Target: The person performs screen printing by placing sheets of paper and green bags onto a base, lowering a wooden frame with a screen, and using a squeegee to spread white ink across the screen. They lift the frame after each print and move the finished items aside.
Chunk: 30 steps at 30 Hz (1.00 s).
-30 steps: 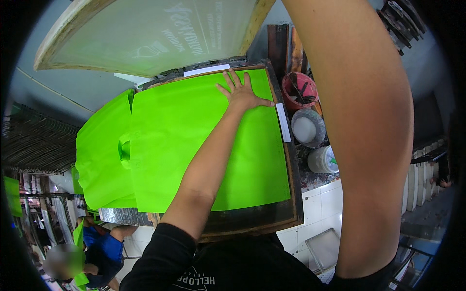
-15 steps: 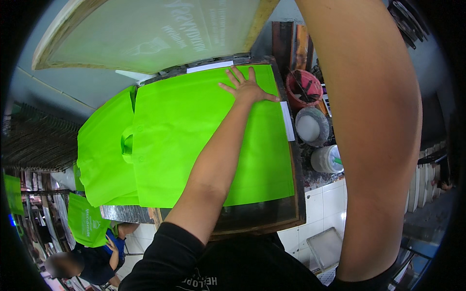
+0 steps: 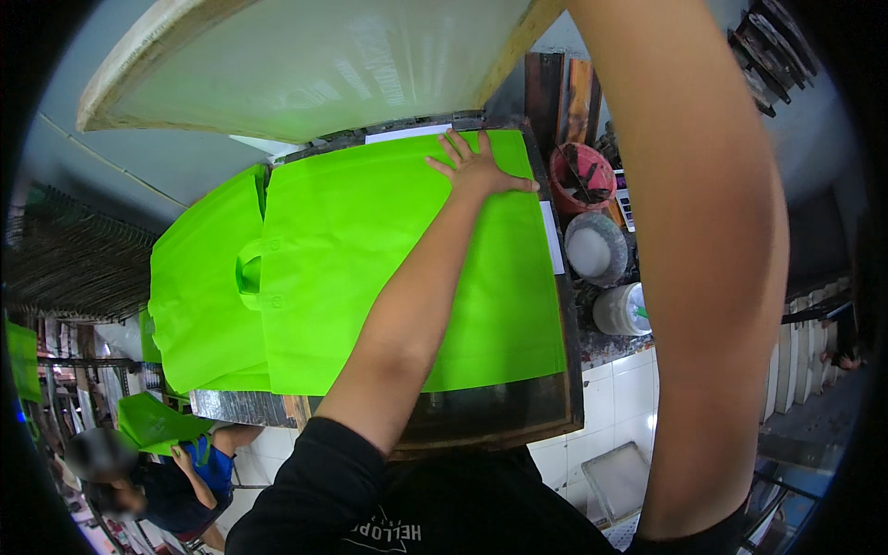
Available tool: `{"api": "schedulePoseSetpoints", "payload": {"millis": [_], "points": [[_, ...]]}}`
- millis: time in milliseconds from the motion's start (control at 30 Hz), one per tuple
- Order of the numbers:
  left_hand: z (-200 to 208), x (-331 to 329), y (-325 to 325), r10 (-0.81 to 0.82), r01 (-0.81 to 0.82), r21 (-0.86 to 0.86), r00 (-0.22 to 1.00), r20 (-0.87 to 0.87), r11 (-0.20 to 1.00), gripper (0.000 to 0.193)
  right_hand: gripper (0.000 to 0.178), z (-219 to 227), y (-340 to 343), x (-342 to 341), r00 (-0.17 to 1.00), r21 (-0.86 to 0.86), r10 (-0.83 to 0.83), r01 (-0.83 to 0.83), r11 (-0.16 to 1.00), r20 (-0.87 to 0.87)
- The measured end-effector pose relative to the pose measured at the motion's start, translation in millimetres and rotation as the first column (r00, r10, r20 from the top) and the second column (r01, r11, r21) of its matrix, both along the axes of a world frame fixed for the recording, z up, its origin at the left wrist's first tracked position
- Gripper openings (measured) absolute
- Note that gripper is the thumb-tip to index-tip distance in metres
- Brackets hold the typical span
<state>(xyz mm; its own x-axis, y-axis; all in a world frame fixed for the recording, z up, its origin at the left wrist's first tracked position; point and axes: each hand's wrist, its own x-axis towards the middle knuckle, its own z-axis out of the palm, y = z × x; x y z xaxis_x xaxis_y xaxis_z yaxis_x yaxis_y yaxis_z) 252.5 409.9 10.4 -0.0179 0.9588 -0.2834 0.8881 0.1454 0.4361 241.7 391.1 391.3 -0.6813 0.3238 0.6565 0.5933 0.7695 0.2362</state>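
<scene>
A bright green fabric bag (image 3: pixel 370 250) lies flat on a dark, wood-edged board (image 3: pixel 499 407). My left hand (image 3: pixel 479 174) presses on its far right corner, fingers stretched out and spread, the thumb reaching the right edge. White strips (image 3: pixel 551 237) lie along the board's right and far edges. My right arm (image 3: pixel 712 259) reaches up past the top of the picture, so the right hand is out of sight. Above the far edge, a wood-framed mesh screen (image 3: pixel 305 69) stands tilted up. A second green bag (image 3: pixel 203 287) with a loop handle lies at the left, partly under the first.
At the right stand a pink bucket (image 3: pixel 581 176) holding dark tools, a tub with white contents (image 3: pixel 592 248) and a white pail (image 3: pixel 622 309). A grey tray (image 3: pixel 617 481) rests on the tiled floor. At lower left a seated person (image 3: pixel 166 481) handles another green bag (image 3: pixel 157 421).
The seated person's green bag has gone from hanging upright to tilted and folded over. My left hand stays spread on the same corner. The whole view has shifted slightly.
</scene>
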Motion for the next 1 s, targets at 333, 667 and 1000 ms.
{"api": "schedulePoseSetpoints", "payload": {"millis": [333, 667, 1000], "points": [[109, -148, -254, -0.416, -0.493, 0.438, 0.161, 0.895, 0.752, 0.055, 0.025, -112, -160, 36, 0.976, -0.374, -0.15, 0.082, 0.924, -0.157], [-11, -160, -403, 0.413, -0.362, -0.329, 0.184, 0.892, 0.872, 0.027, 0.02, -333, -255, 51, 0.993, -0.52, 0.05, 0.012, 0.854, 0.105], [-16, -166, -405, 0.453, -0.327, -0.387, 0.156, 0.878, 0.862, 0.023, 0.024, -295, -238, 50, 0.971, -0.823, 0.157, 0.059, 0.565, 0.178]]}}
